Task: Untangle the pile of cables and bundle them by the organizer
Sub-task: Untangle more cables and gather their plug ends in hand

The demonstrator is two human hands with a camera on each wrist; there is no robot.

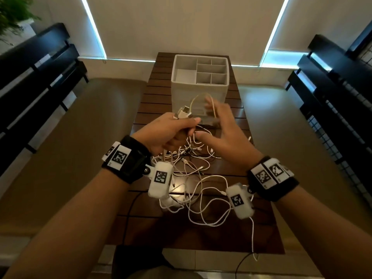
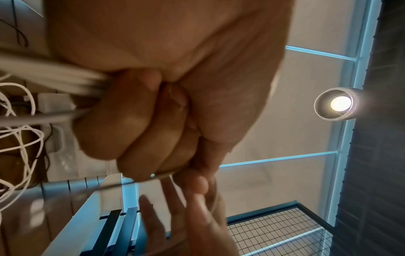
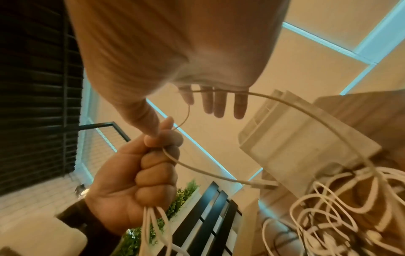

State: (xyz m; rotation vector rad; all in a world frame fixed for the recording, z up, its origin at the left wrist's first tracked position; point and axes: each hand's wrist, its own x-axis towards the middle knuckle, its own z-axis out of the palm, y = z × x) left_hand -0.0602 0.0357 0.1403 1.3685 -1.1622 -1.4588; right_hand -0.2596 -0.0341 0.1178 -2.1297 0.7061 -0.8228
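Note:
A tangled pile of white cables lies on the dark slatted table. My left hand is fisted round a bunch of white cable lifted above the pile, with USB plugs sticking out past the thumb. My right hand is just to its right, blurred, fingers straight and spread. A loop of that cable runs from the left fist across the right fingers and down into the pile. The white organizer box with several compartments stands behind both hands.
Tan cushioned benches flank the narrow table. Black slatted frames stand at both sides, and a wire grid panel at the right. A plant sits at the top left. A black cable trails off the table's near edge.

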